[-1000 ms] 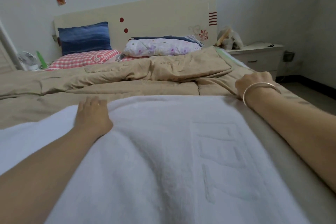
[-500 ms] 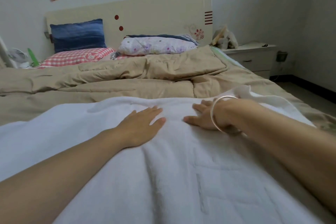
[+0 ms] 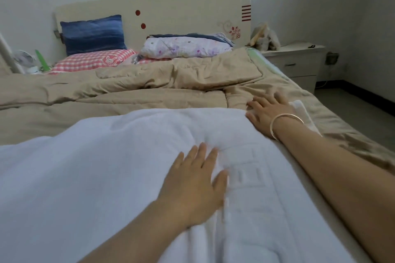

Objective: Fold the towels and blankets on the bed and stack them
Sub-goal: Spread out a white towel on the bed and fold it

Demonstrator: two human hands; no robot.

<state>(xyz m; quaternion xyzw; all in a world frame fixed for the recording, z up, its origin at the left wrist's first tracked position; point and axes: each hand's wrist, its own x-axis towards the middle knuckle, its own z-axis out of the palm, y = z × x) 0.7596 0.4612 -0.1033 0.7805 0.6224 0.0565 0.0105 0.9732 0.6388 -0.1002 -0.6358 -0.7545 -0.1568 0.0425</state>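
Lying palm-down on the near centre of the white towel (image 3: 96, 173), the left hand (image 3: 192, 188) had its fingers straight and slightly spread, holding nothing. Farther right, the right hand (image 3: 268, 113), a bangle (image 3: 285, 123) at its wrist, pressed flat at the towel's far right edge, fingers spread wide and gripping nothing, fingertips reaching onto the tan blanket (image 3: 128, 100). The towel lay spread over that blanket, short of the far blue pillow (image 3: 92, 34).
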